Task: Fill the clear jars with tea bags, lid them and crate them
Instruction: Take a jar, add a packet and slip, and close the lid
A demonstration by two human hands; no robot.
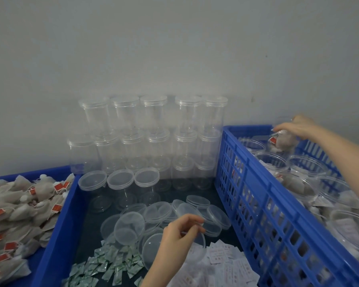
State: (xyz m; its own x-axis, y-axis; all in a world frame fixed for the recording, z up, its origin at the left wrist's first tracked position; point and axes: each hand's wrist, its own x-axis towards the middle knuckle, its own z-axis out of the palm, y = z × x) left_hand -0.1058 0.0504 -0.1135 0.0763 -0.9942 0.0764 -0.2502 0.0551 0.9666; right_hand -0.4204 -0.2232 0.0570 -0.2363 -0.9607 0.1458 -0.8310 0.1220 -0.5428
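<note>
Lidding under way: left hand [179,232] pinches a clear lid [197,238] from the pile | right hand [298,127] grips a filled, unlidded jar [283,141] in the far corner of the crate [257,204] | next, likely, lid onto jar, seated square | crate holds filled open jars; left bin [56,224] holds tea bags [15,204]; empty capped jars [151,141] stacked at wall

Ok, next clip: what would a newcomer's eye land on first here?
Probably the stack of lidded clear jars against the back wall, then the blue crate on the right holding open jars with tea bags. The right hand reaches over its far corner at a tea bag, while the left hand pinches a clear lid from the loose lids.
</note>
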